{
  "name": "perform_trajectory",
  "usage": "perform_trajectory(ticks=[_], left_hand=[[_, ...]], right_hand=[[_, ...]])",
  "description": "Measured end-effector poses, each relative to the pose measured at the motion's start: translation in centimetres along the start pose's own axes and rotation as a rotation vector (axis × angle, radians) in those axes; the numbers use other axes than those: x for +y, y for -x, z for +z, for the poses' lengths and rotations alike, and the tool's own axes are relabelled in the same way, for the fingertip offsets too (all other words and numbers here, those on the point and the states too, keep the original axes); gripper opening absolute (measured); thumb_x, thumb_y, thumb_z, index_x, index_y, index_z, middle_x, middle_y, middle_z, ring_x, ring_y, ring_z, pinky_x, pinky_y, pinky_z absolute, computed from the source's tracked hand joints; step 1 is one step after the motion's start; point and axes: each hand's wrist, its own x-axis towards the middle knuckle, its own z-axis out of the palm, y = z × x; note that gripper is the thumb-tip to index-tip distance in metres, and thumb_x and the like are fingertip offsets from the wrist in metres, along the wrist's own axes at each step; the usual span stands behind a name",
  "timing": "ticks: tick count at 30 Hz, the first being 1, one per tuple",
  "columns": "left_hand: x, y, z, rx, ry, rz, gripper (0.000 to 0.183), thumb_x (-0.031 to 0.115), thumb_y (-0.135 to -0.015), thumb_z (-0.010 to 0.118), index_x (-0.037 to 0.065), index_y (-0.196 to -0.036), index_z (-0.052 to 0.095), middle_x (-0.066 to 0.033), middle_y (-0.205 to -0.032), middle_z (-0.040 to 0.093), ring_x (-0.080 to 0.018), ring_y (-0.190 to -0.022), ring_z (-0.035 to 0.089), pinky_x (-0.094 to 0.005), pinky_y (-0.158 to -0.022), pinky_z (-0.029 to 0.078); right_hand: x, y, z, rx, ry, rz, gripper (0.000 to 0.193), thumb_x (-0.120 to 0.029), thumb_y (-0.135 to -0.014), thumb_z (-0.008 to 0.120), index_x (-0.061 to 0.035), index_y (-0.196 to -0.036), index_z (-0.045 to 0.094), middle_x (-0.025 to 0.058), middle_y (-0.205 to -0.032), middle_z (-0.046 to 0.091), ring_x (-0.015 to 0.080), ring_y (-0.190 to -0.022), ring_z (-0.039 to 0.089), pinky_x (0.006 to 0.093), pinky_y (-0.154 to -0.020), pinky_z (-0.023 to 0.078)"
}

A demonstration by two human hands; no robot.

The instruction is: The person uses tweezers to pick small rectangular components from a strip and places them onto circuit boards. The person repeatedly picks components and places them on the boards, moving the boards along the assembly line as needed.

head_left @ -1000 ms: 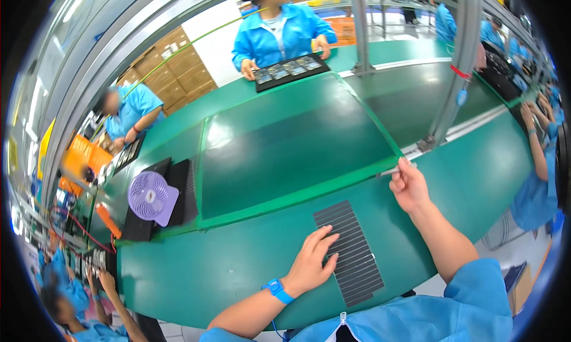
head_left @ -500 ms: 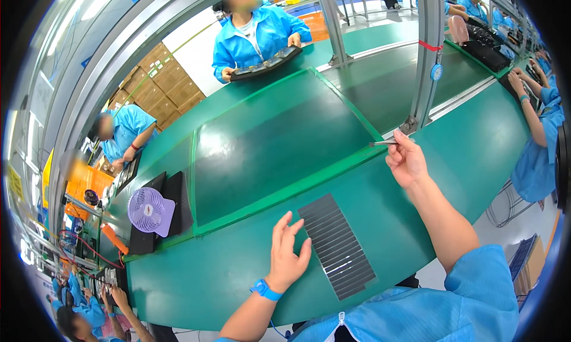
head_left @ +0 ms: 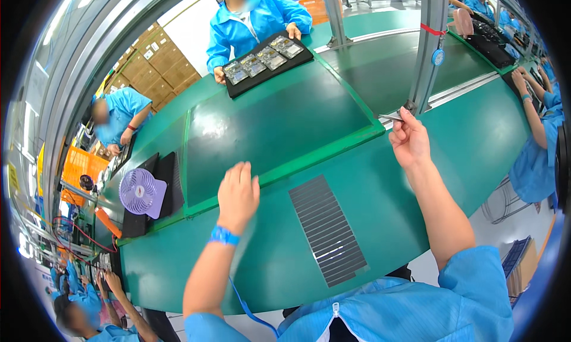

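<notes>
My right hand (head_left: 409,141) is shut on thin metal tweezers (head_left: 389,117), held above the green worktop (head_left: 476,139) near a grey upright post (head_left: 429,44). My left hand (head_left: 238,196) hovers with nothing in it and its fingers loosely apart, over the raised green edge of the dark conveyor belt (head_left: 279,122). A blue wristband (head_left: 224,235) is on that wrist. A grey ribbed mat (head_left: 328,230) lies on the worktop between my arms, to the right of my left hand.
Across the belt a person in a blue coat holds a black tray (head_left: 267,62) of small parts. A purple desk fan (head_left: 141,192) and black trays (head_left: 169,181) stand at the left. Other blue-coated workers sit left and right.
My left hand has lifted off the ribbed mat and moved forward and left toward the belt edge. The person opposite has brought the black tray down onto the belt. My right hand stays put.
</notes>
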Motion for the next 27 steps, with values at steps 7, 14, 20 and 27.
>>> perform_trajectory(ticks=[7,14,20,27], left_hand=[[-4.6,-8.2,5.7,-0.094,-0.334,0.127,0.035,0.011,-0.08,0.061,-0.004,-0.111,0.055,-0.0156,-0.105,0.06,-0.0251,-0.091,0.062,-0.033,-0.071,0.054],[-6.3,-12.1,7.8,-0.448,-0.307,0.209,0.007,0.006,-0.078,0.056,-0.001,-0.078,0.059,-0.0193,-0.079,0.066,-0.0329,-0.074,0.067,-0.0412,-0.062,0.055],[-4.6,-9.8,4.5,-0.441,-0.299,0.288,0.013,0.004,-0.076,0.056,-0.001,-0.086,0.062,-0.0153,-0.076,0.066,-0.0296,-0.072,0.067,-0.0395,-0.059,0.054],[1.8,2.3,-2.7,-0.145,-0.062,0.268,0.031,0.005,-0.071,0.063,-0.003,-0.101,0.061,-0.0155,-0.092,0.067,-0.0267,-0.073,0.066,-0.0362,-0.062,0.054]], right_hand=[[0.2,-0.4,-0.2,-0.027,0.02,-0.017,0.016,-0.018,-0.088,0.065,-0.0127,-0.08,0.052,0.0005,-0.062,0.055,0.0066,-0.046,0.043,0.0232,-0.046,0.029],[-0.5,-0.5,0.0,-0.02,0.022,-0.038,0.015,-0.017,-0.088,0.065,-0.0121,-0.082,0.052,0.0012,-0.063,0.055,0.0063,-0.048,0.043,0.0226,-0.045,0.029],[0.0,0.3,0.8,-0.058,0.074,0.006,0.017,-0.017,-0.089,0.064,-0.0121,-0.081,0.05,0.0012,-0.064,0.055,0.0063,-0.049,0.044,0.0217,-0.045,0.03],[1.2,1.3,1.3,-0.111,0.218,-0.02,0.019,-0.02,-0.09,0.063,-0.0127,-0.079,0.049,0.0034,-0.065,0.058,0.007,-0.048,0.047,0.0212,-0.046,0.035]])
